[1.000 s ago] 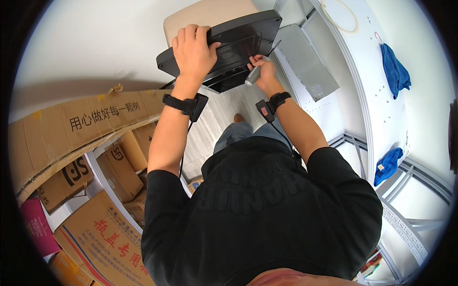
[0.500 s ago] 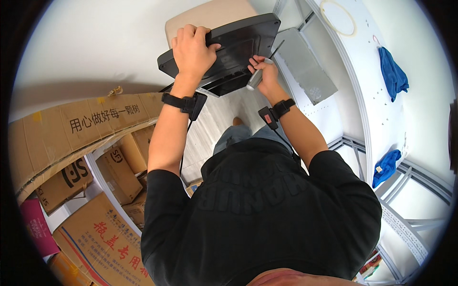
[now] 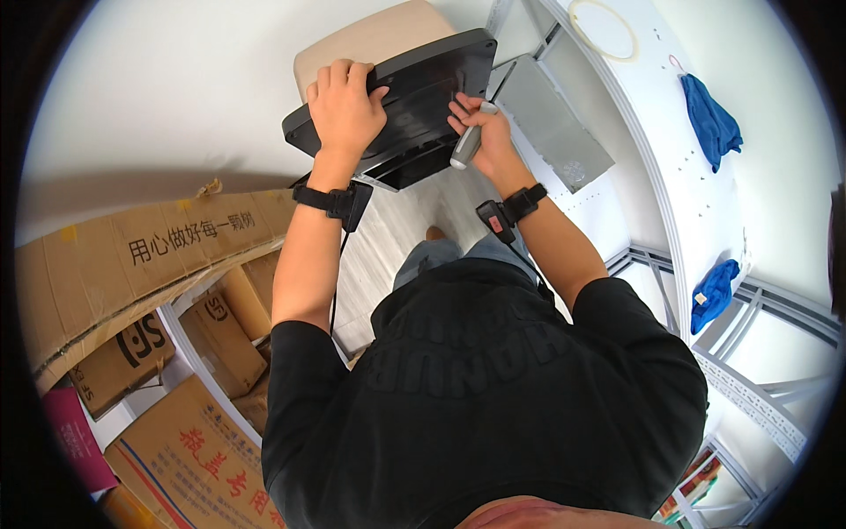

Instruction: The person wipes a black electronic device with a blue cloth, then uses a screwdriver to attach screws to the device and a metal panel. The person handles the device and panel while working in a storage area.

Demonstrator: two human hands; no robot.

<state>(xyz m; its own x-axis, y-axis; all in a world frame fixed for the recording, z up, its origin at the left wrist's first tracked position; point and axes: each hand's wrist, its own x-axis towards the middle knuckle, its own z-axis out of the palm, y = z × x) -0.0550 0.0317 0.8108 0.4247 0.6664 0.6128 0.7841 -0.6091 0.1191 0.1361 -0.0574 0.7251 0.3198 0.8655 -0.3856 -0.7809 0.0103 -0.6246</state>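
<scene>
Evidently, the right hand [image 3: 486,134] is closed around a grey screwdriver [image 3: 465,148], its shaft slanting away rightward. Just left of this grip lies a black panel [image 3: 419,106], far edge clamped by the left hand [image 3: 344,108].

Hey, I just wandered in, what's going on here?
Someone is working bare-handed on a black panel. The left hand grips its upper edge, while the right hand holds a grey-handled screwdriver, its shaft pointing past the panel's right end. A beige rounded piece shows behind the panel, and cardboard boxes stand at the left.
</scene>
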